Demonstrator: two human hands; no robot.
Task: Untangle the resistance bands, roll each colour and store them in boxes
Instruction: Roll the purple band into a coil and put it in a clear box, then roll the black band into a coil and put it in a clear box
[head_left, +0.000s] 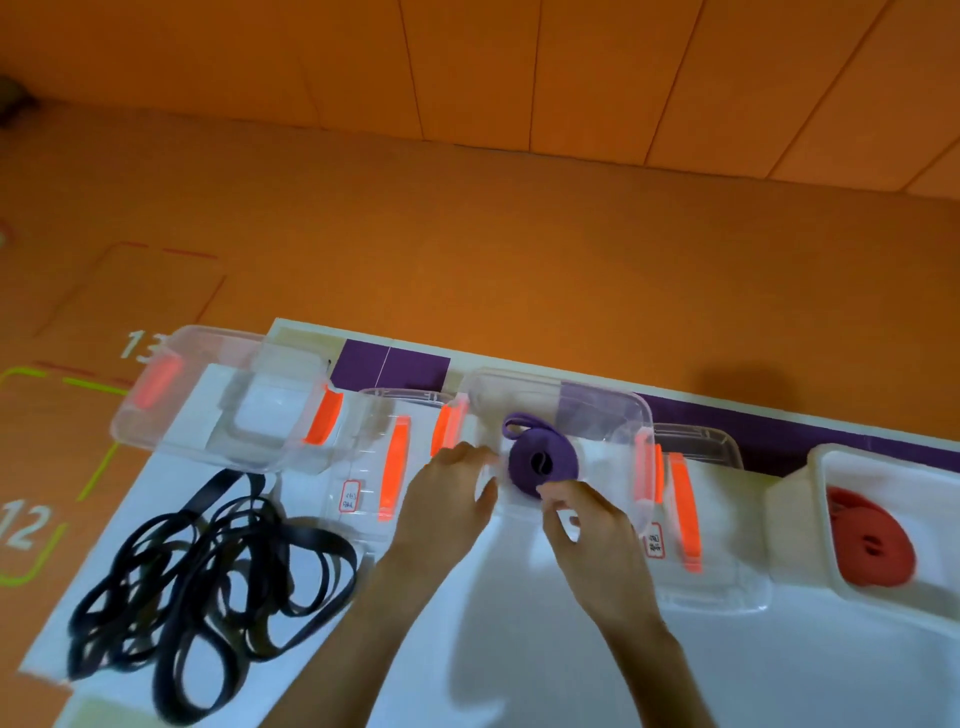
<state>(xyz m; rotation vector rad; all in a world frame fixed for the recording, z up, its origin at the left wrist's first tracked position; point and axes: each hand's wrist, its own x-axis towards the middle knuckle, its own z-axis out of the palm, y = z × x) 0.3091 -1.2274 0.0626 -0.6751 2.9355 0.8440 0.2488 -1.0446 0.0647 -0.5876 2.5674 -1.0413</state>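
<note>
A rolled purple band (543, 461) lies inside a clear box (618, 410) with orange latches at the middle of the white table. My left hand (447, 499) grips the box's near left wall. My right hand (587, 512) pinches the near edge of the purple roll, its fingers curled at the box's front rim. A tangle of black bands (208, 582) lies loose on the table at the left. A red roll (872, 545) sits in a white box (826, 462) at the far right.
An empty clear box (171, 415) overhangs the table's far left corner. Clear lids with orange latches and paper labels (363, 467) (691, 519) lie flat beside the middle box. A purple strip (779, 431) runs along the table's far edge. Orange floor lies beyond.
</note>
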